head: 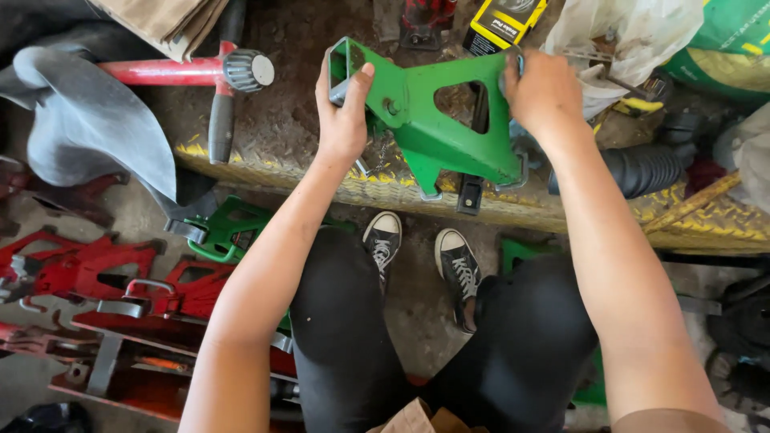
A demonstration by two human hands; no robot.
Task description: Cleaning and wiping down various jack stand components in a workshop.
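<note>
A green metal jack stand (437, 128) lies on its side on a worn yellow tread-plate ledge (385, 188), with a triangular cut-out in its wall. My left hand (343, 112) grips its narrow top end, thumb over the square opening. My right hand (543, 90) closes over the wide base end at the upper right. Both hands hold the stand between them. My legs in black trousers and black-and-white sneakers (383, 239) are below the ledge.
Several red jack stands (96, 269) and another green one (228, 228) lie on the floor at left. A red handle with a ribbed knob (247, 70) and grey cloth (88, 120) sit upper left. A black ribbed hose (650, 168), plastic bag (618, 32) and yellow box (505, 20) crowd the right.
</note>
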